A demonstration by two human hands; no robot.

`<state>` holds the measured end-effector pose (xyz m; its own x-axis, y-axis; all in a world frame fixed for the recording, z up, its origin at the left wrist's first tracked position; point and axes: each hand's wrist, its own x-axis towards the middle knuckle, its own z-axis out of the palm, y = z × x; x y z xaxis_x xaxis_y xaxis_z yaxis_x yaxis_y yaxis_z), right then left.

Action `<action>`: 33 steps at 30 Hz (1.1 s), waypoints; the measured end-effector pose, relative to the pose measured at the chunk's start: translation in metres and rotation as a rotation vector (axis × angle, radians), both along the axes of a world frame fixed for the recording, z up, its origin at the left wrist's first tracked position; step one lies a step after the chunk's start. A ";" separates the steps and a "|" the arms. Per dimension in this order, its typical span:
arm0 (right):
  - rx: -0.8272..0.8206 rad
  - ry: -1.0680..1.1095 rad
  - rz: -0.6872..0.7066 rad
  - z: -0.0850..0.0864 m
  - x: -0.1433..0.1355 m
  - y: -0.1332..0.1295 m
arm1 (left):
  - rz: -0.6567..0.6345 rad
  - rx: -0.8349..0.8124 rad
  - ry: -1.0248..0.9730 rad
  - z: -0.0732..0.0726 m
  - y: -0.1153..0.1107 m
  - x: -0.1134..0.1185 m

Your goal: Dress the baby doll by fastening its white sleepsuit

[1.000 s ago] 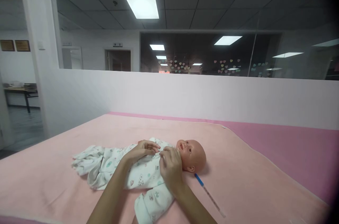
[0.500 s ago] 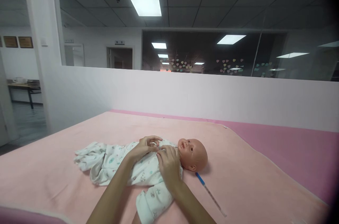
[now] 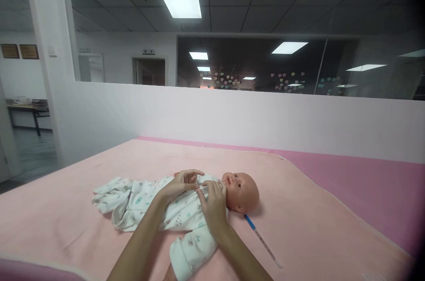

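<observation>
The baby doll (image 3: 212,197) is lying on its back on the pink blanket (image 3: 315,228), head pointing right. The left hand (image 3: 181,183) is pinching the printed white sleepsuit (image 3: 149,203) at the doll's chest, grip closed on the fabric. The right hand (image 3: 214,205) is resting on the sleepsuit just below the chin, fingers pressing the fabric edge. A blue-capped thermometer (image 3: 262,240) is lying just beside the head.

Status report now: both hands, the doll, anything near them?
Left hand and right hand both pinching the printed sleepsuit at the doll chest. Thermometer lies beside the head, clear of hands.
</observation>
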<state>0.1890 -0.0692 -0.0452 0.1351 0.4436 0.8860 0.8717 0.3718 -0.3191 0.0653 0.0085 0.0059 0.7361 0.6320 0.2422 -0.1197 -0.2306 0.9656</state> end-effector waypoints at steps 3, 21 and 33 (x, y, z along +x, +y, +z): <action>-0.002 -0.011 0.005 0.001 0.000 -0.001 | -0.012 -0.005 -0.013 -0.001 0.000 0.001; 0.067 -0.086 -0.018 0.001 0.001 -0.009 | -0.084 -0.087 0.231 0.002 0.019 -0.058; 0.022 -0.301 0.048 0.012 -0.052 0.004 | -0.056 -0.240 0.065 -0.010 0.022 -0.059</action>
